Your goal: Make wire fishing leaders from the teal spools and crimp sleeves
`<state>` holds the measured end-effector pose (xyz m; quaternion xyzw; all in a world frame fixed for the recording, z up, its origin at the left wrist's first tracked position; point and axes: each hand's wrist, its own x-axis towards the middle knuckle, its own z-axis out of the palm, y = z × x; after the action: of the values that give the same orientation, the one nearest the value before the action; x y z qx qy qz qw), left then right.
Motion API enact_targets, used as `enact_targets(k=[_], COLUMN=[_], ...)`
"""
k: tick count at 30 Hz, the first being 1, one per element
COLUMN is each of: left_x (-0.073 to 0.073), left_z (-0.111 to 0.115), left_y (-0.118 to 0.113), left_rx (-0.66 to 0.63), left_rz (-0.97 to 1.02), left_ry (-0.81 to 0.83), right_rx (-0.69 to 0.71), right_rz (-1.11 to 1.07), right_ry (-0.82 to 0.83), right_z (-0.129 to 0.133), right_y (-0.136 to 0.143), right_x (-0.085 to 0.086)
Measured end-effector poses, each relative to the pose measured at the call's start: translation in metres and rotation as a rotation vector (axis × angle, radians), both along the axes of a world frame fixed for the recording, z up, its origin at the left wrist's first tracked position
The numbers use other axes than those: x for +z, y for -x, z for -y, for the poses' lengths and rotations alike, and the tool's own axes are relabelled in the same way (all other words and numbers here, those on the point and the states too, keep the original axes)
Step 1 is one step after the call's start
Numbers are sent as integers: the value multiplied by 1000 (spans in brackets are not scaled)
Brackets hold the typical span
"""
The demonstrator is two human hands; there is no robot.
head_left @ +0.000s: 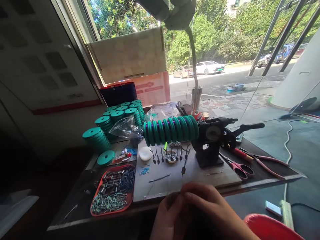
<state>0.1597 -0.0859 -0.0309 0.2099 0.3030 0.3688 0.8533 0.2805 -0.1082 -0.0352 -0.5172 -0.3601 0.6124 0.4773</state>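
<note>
At the front edge of the table, my left hand and my right hand meet with fingertips pinched together. Whatever they hold, if anything, is hidden behind the fingers. Just beyond them lies a pale work board. On it are a thin metal tool, several small dark twisted-wire pieces in a row, a round dish of tiny beads, a white round lid and some blue slivers. Above the board's back, a row of green spools sits on a black hand-cranked device.
A red-rimmed tray of small metal parts stands left of the board. Stacked green spools fill the back left. Scissors and long-handled pliers lie right. A red bucket is at lower right; a lamp arm rises behind.
</note>
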Motion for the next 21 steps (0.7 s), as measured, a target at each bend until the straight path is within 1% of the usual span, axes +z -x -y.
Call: enact_targets(k=[3,6,9,13,17,21], left_x=[0,-9,-17,-15,-10,-13], left_z=[-1,-2,-2,0,2,1], left_y=[0,0,1,0,-1,-1], left_rx=[4,10,21,27,70,73], left_rz=[-41,-86,-120,-131,-128,-73], left_ry=[-66,-144,-181,-167,-145,-137], right_rx=[47,64,50,49,48,38], right_rz=[-119,-151,-180,-217,-243,-191], right_ry=[1,-5,22,53,72,79], right_z=[-4,-6,-5,-4,-3,-2], right_y=[1,1,1,1,3,3], right_x=[4,7,7,3,-6,-12])
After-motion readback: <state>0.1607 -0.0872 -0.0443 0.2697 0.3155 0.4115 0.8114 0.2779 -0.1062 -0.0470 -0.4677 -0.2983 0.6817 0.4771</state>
